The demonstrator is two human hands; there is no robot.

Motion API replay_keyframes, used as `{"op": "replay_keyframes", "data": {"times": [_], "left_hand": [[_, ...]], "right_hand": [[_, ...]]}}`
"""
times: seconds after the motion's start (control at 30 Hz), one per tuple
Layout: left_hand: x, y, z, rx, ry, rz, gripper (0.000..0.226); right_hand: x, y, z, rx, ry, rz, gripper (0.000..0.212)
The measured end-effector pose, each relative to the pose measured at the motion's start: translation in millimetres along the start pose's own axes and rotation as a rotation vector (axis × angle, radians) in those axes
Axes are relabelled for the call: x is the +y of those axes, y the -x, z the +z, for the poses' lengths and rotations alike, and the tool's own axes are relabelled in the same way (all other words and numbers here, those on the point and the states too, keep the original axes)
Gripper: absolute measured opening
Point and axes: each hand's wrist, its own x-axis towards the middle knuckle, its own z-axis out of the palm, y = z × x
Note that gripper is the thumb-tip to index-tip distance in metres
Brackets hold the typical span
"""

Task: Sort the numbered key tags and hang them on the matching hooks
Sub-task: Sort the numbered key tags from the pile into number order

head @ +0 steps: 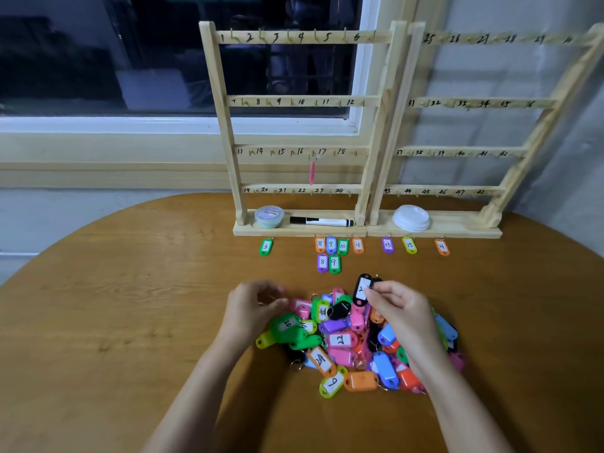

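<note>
Your right hand (397,310) pinches a black plastic key tag (362,291); your curled left hand's (258,307) hold is unclear. You're sorting: read its number, then lay it in order.

A brown wooden table (130,322) with a curved edge meets a cream ledge (98,152) below a white-framed window (98,60), its glass dark. A pale grey wall (572,178) stands to the right.

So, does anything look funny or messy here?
The pile is a jumble, some tags face down. One pink tag hangs alone on the left rack near hook 17, edge-on, so its number is hidden. The sorted row has two 8s and two 9s. Nothing looks broken.
</note>
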Motion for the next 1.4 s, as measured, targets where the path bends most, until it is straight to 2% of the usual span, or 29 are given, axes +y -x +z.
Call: {"op": "replay_keyframes", "data": {"times": [0.13,0.3,0.53,0.67,0.77,0.87,1.03,1.27,1.4], "left_hand": [[1.9,-6.7,14.2,-0.054,-0.084,0.061,0.018],[4.6,-9.7,21.0,-0.07,-0.073,0.084,0.025],[16.2,-9.4,18.8,-0.014,0.165,-0.05,0.017],[29.0,-10.1,23.6,0.046,0.289,-0.025,0.016],[40.0,-13.0,31.0,0.056,0.383,-0.022,0.024],[52.8,-16.6,41.7,0.032,0.445,-0.023,0.033],[69.4,-22.6,65.9,-0.04,0.56,-0.06,0.039],[77.9,-25.8,87.5,-0.067,0.593,-0.074,0.036],[81.6,-26.7,87.3,-0.062,0.601,-0.068,0.035]], "right_hand": [[3.6,0.8,-5.0,-0.006,0.006,0.007,0.007],[9.1,-0.2,-12.8,0.012,-0.015,0.027,0.007],[13.0,-5.6,-28.8,0.015,-0.026,0.034,0.003],[12.8,-15.8,-46.7,0.043,-0.02,0.029,0.003],[16.1,-34.6,-68.1,0.094,0.002,0.029,0.007],[23.8,-61.0,-93.5,0.162,0.079,0.029,0.011],[46.7,-112.2,-132.1,0.259,0.33,0.062,0.005],[59.3,-174.2,-130.0,0.201,0.593,0.072,0.011],[55.2,-190.9,-117.7,0.241,0.667,0.048,0.014]]}}
